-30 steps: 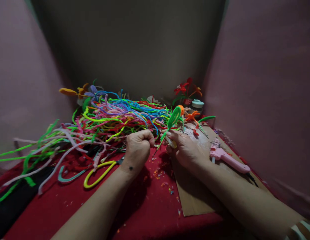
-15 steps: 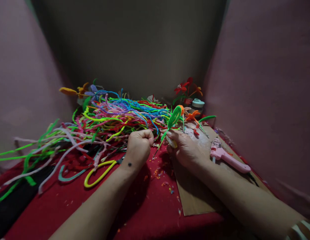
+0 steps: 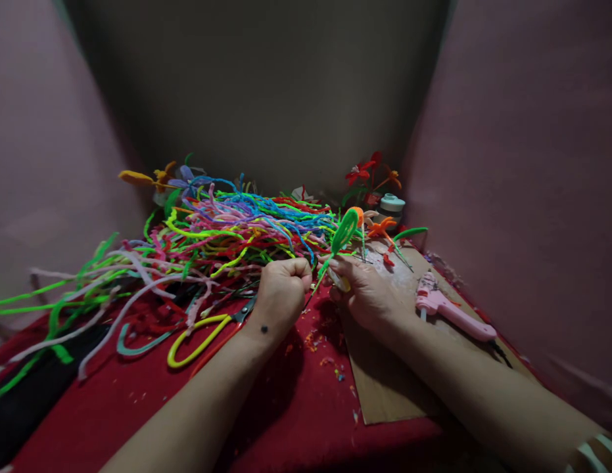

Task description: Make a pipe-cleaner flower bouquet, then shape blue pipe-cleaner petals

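Observation:
My right hand (image 3: 367,292) pinches a green pipe-cleaner leaf (image 3: 346,233) by its stem, the looped leaf pointing up. The stem's thin lower end slants down to the left. Tucked in the same fingers is a small white and yellow item (image 3: 342,282) that I cannot make out. My left hand (image 3: 284,289) is closed like a fist right beside the stem; its thumb side faces the stem, and whatever its fingers hold is hidden. Scissors with yellow and red handles (image 3: 200,341) lie left of that hand, partly under the forearm.
A heap of coloured pipe cleaners (image 3: 256,223) spreads across the back and left. On cardboard (image 3: 384,394) at right rests a pink glue gun (image 3: 451,312). Pipe-cleaner flowers (image 3: 382,227) and a pale-lidded jar (image 3: 392,205) stand behind. Fuzz scraps dot the red cloth (image 3: 281,420).
My left hand has moved slightly right, up to the stem, uncovering more of the scissors. The right hand and leaf have stayed nearly still.

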Tool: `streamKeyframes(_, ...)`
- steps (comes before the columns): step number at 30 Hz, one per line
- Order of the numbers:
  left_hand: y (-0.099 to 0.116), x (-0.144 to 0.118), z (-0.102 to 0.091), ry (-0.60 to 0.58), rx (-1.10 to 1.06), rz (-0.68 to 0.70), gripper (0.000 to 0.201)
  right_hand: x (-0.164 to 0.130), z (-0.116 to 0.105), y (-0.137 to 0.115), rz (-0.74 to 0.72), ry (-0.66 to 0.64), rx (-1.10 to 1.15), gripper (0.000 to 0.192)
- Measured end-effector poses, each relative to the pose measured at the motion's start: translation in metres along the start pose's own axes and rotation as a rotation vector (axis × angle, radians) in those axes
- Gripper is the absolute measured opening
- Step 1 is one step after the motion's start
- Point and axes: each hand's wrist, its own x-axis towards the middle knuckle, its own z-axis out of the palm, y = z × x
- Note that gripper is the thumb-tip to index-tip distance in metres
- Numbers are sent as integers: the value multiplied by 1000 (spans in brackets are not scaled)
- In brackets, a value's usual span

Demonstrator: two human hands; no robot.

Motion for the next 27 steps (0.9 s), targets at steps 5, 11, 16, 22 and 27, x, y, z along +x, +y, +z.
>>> streamKeyframes(5,-6,6,0,116,43,72,16,0,-1,0,-6,-4,-8,11)
streamKeyframes(11,-1,8,3,-40,-4,-87,16,0,-1,1,3,0,2,13)
streamKeyframes(16,2,4,2,-173,-195,-195,19,0,-1,1,23,-24,5,15)
streamKeyframes(22,-11,9,-2,-327,-442,-309,17,2,-2,3,7,-25,9,16)
streamKeyframes(27,-8,8,-5,-342,-335,-230,21,1,0,1,6,-12,22,13)
